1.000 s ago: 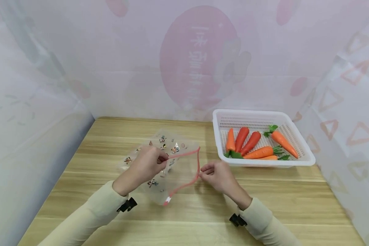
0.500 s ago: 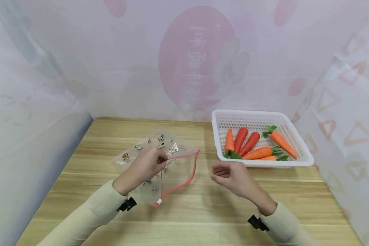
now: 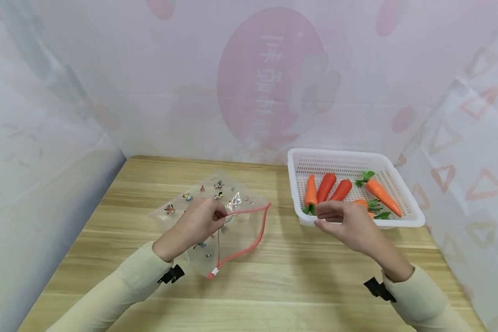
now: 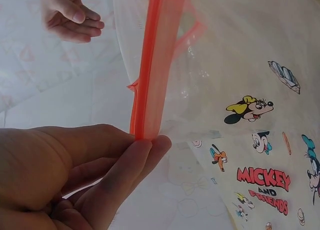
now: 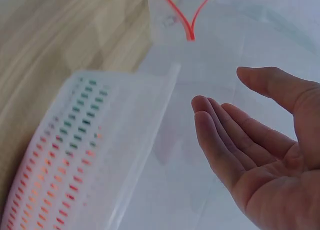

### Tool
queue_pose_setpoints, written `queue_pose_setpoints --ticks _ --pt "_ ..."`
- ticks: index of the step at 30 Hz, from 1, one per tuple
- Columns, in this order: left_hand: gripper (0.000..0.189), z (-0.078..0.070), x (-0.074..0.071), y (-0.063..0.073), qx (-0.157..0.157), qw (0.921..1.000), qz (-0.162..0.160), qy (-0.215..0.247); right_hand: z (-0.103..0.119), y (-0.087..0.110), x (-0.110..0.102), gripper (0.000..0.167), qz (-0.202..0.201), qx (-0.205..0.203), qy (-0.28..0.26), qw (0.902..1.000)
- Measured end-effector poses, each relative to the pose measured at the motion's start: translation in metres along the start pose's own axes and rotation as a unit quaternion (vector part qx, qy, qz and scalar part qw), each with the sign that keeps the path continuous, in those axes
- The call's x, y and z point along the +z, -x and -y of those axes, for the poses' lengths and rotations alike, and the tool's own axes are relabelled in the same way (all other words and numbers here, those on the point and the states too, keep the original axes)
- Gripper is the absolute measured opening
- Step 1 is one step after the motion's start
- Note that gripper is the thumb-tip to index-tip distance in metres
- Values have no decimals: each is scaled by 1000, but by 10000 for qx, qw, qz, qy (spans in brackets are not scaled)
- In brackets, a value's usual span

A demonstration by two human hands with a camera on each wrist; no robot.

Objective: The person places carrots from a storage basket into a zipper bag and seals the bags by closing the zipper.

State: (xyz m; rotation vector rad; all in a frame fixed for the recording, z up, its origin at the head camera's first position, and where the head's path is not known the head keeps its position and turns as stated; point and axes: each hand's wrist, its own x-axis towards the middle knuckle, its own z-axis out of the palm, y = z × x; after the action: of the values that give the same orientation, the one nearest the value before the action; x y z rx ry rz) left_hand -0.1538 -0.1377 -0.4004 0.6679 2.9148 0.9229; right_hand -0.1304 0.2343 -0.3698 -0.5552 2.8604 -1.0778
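Between thumb and fingers my left hand pinches the red zip edge of a clear zip bag printed with cartoon figures. The bag's mouth gapes toward the right, and a white slider sits at its near corner. In the left wrist view the red zip strip runs up from the fingertips. My right hand hovers over the front rim of a white basket, thumb apart from the fingers, holding nothing. Inside the basket lie several carrots with green tops and two red, pepper-like vegetables.
A wooden table carries the bag on the left and the basket at the back right. Printed fabric walls close off the back and both sides.
The right hand has let go of the bag's red edge and moved right, to over the basket's front rim. The left hand keeps its pinch on the bag in nearly the same place.
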Motion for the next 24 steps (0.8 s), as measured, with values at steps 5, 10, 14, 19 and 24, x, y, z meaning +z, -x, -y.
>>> queue_pose_setpoints --ticks 5,10,14,19,24 --pt "7 0 -1 0 -21 10000 10 -16 -4 -9 -13 27 -228 41 451 9987" --pt "8 0 -1 -1 23 10000 -4 -32 -12 -21 -14 29 -301 151 634 9974" --pt "7 0 0 -1 25 10000 -4 -46 -23 -31 -7 34 -338 264 748 9963" --pt "7 0 2 -1 17 10000 -19 -51 -35 -47 2 37 -269 483 820 9951" --pt "6 0 3 0 69 10000 -35 -59 -45 -61 10 35 -242 722 965 9924"
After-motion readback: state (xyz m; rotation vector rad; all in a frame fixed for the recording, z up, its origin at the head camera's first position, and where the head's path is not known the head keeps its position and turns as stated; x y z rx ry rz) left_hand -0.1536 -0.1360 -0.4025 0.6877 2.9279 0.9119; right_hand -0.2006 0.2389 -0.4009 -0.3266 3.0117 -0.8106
